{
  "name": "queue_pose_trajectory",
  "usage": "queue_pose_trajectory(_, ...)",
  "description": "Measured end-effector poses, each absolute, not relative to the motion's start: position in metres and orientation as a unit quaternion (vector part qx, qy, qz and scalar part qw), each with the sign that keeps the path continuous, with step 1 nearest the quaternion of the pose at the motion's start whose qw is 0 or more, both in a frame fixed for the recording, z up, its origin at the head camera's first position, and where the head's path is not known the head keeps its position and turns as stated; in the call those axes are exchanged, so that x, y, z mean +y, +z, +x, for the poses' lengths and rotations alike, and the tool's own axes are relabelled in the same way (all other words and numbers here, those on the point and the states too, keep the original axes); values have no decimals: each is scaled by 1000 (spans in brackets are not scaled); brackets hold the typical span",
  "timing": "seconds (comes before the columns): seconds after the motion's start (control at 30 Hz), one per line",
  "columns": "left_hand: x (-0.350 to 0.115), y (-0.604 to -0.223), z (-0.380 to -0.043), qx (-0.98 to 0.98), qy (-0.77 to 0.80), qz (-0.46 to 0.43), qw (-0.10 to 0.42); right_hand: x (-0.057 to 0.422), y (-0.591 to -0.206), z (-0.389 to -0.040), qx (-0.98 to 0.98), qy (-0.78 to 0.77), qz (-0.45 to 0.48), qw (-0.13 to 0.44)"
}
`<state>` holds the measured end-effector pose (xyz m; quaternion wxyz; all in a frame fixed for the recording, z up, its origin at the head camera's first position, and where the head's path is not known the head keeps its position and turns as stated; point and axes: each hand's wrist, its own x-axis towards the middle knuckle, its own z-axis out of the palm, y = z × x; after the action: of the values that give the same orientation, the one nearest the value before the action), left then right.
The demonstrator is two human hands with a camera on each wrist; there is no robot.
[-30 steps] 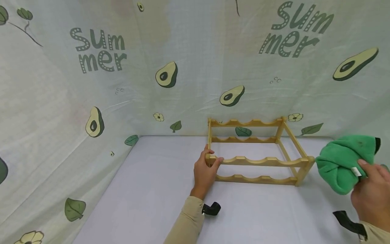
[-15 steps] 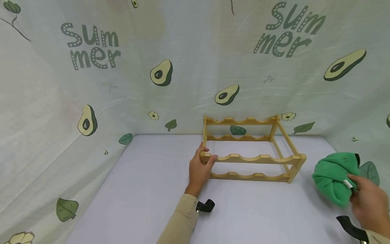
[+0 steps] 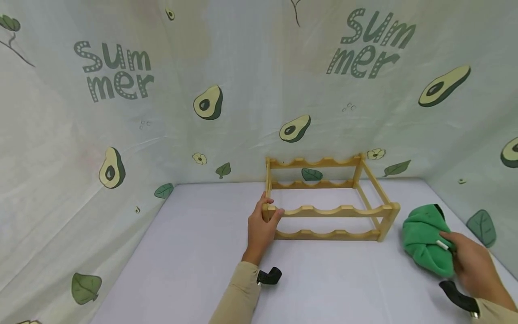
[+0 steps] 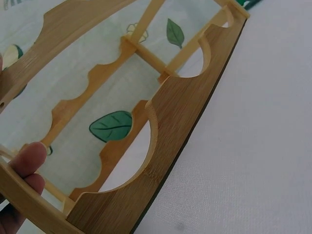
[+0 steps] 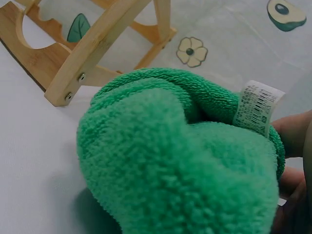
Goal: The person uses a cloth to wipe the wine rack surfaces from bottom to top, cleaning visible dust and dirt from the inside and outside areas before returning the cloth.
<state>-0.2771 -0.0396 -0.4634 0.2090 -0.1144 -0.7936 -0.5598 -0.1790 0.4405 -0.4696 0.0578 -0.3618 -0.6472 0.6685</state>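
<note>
A wooden wine rack (image 3: pixel 328 210) with scalloped rails stands at the back of the white table. My left hand (image 3: pixel 260 228) grips its front left corner post, thumb at the front of the upper rail; the left wrist view shows some fingertips (image 4: pixel 30 158) around the wood. To the right of the rack, my right hand (image 3: pixel 473 258) pinches a green fleecy cloth bundle (image 3: pixel 425 238) by its right side. This bundle is bulky and folded, with a black bit on top and a white barcode label (image 5: pixel 257 105) near my fingers. The palm is hidden.
The white table (image 3: pixel 194 252) runs back to a pale curtain (image 3: pixel 243 54) printed with avocados, leaves and lettering. The curtain also closes off the left and right sides. Black wrist straps (image 3: pixel 270 276) stick out at both sleeves.
My right hand has brought the green bundle lower and left, nearer the rack and table. My left hand keeps its grip on the rack. The head view has shifted slightly.
</note>
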Motion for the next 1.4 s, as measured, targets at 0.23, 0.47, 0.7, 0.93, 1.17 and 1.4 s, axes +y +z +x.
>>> queue_pose_trajectory(0.23, -41, -465, -278, -791, -558, -125, 216, 439, -476, -182, -811, 480, -332, 26)
queue_pose_trajectory(0.47, -46, -469, -277, -793, -562, -136, 192, 435, -474, -175, -845, 395, -359, 47)
queue_pose_trajectory(0.7, -50, -471, -276, -788, -561, -154, 201, 432, -472, -172, -837, 389, -381, 57)
queue_pose_trajectory(0.93, -53, -471, -278, -785, -561, -153, 215, 428, -469, -176, -847, 387, -359, 71)
queue_pose_trajectory(1.17, -54, -473, -280, -784, -559, -159, 217, 417, -460, -176, -853, 356, -355, 140)
queue_pose_trajectory(1.4, -54, -473, -282, -787, -550, -167, 226, 410, -453, -174, -844, 356, -365, 168)
